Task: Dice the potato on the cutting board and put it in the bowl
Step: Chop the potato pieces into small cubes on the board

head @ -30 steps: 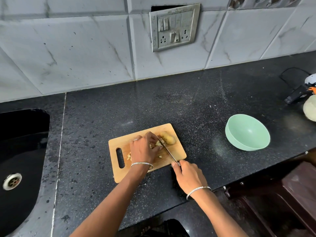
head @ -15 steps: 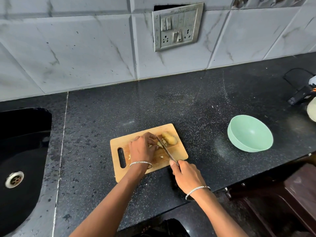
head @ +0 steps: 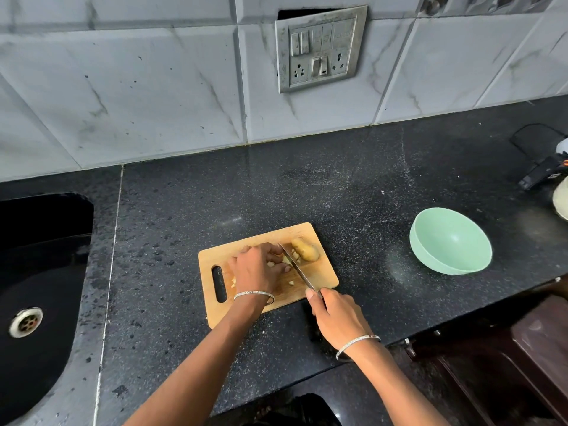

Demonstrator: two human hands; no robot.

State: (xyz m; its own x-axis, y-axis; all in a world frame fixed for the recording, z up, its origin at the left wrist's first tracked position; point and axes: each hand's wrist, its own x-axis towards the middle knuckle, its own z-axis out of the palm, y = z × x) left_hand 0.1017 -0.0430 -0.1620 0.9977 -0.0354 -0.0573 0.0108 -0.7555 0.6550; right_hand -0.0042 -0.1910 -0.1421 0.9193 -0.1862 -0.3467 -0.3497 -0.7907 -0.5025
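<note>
A wooden cutting board [head: 319, 276] lies on the black counter. On its right part rests an unpeeled potato half [head: 305, 249], with pale diced bits [head: 290, 283] scattered beside it. My left hand [head: 259, 267] presses down on potato pieces in the board's middle, mostly hiding them. My right hand [head: 336, 315] grips the handle of a knife [head: 296, 265], whose blade runs diagonally between my left fingers and the potato half. A mint green bowl [head: 450, 241] stands empty to the right of the board.
A black sink [head: 33, 296] with a metal drain sits at the left. Dark gadgets [head: 541, 175] and a pale round object [head: 561, 198] lie at the far right edge. A switch panel [head: 319, 49] is on the tiled wall. Dark wooden furniture [head: 522, 348] stands below the counter at right.
The knife blade has slid a little forward along the board next to my left fingers. Both hands have stayed in nearly the same place.
</note>
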